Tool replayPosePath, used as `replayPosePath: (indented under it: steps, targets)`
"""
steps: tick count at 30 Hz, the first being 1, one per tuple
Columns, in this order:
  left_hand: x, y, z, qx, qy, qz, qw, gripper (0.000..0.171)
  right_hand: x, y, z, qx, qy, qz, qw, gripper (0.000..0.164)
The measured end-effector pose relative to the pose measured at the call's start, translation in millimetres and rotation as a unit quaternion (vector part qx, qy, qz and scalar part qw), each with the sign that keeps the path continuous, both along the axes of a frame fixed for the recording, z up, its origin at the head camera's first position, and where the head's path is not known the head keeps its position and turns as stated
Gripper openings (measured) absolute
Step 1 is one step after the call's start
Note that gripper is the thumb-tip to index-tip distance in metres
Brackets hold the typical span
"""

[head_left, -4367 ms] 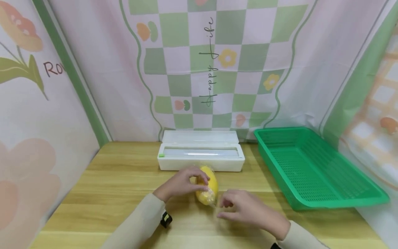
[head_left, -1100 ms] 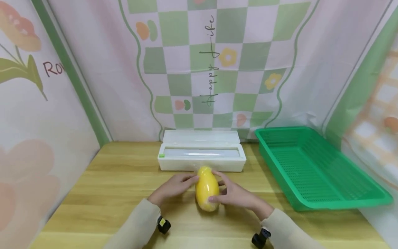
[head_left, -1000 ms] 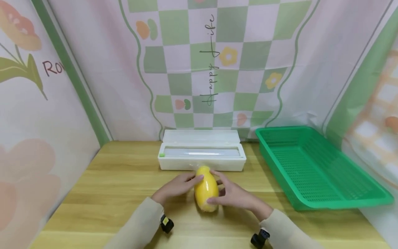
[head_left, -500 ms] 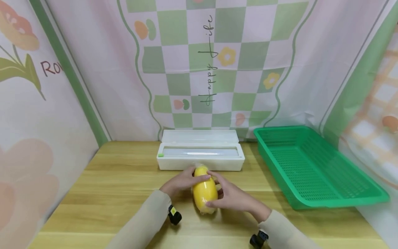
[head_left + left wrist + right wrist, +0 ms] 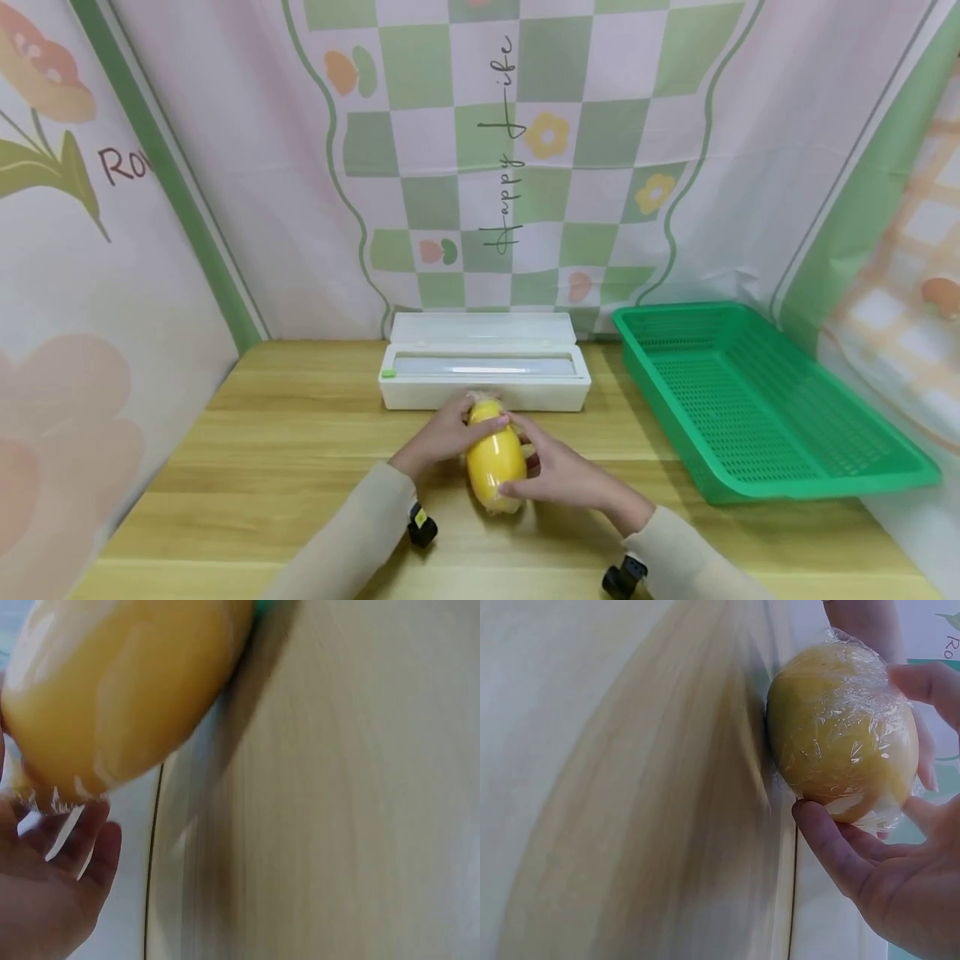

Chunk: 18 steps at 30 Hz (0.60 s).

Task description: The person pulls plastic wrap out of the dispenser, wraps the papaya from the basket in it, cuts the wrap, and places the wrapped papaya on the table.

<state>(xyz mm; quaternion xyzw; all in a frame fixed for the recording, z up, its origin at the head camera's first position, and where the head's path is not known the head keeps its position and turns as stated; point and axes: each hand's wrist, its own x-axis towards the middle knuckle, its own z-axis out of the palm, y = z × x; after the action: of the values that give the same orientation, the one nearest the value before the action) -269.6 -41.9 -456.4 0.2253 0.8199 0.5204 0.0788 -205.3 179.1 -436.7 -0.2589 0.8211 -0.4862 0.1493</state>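
Observation:
A yellow oval fruit (image 5: 496,462), shaped like a mango, is wrapped in clear cling film close over the wooden table, its long side pointing away from me. My left hand (image 5: 446,435) holds its far end from the left, the thumb lying across the top and the other fingers partly hidden behind. From the right, my right hand (image 5: 564,472) grips it, thumb low on the near end and index finger near the far end. The right wrist view shows crinkled film on the near end of the fruit (image 5: 840,731). Film gathers at its far end beside the left fingers (image 5: 101,851).
Just behind the fruit stands a white cling film box (image 5: 486,395), lid raised, with a roll inside and a green slider at its left. A green perforated basket (image 5: 678,433) sits to the right. Patterned cloth (image 5: 487,167) hangs behind the wooden table (image 5: 247,467).
Earlier the right hand was off the fruit; it now grips it. The fruit has been turned smooth side up. My left hand has slid from its side to the far end, thumb over the top.

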Motion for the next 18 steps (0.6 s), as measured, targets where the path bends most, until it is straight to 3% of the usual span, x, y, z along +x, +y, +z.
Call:
replayPosePath:
  steps: [2,8,13,18]
  targets:
    - [0.8,0.2,3.6,-0.01,0.02,0.015,0.9996,0.05,-0.4,0.2,-0.5,-0.003,-0.003,0.001,1.0,0.1]
    - [4.2,-0.8,16.7,0.004,0.005,0.04,0.9992,0.042,-1.4,-0.2,-1.3,0.001,-0.004,0.008,1.0,0.102]
    - [3.6,0.3,15.3,0.024,0.002,0.047,0.9986,0.039,-1.0,-0.1,-1.4,0.004,-0.013,0.002,1.0,0.102]
    - [4.2,2.6,12.4,0.029,0.061,0.064,0.9957,0.034,0.4,-0.1,-1.0,-0.001,-0.011,-0.002,1.0,0.103]
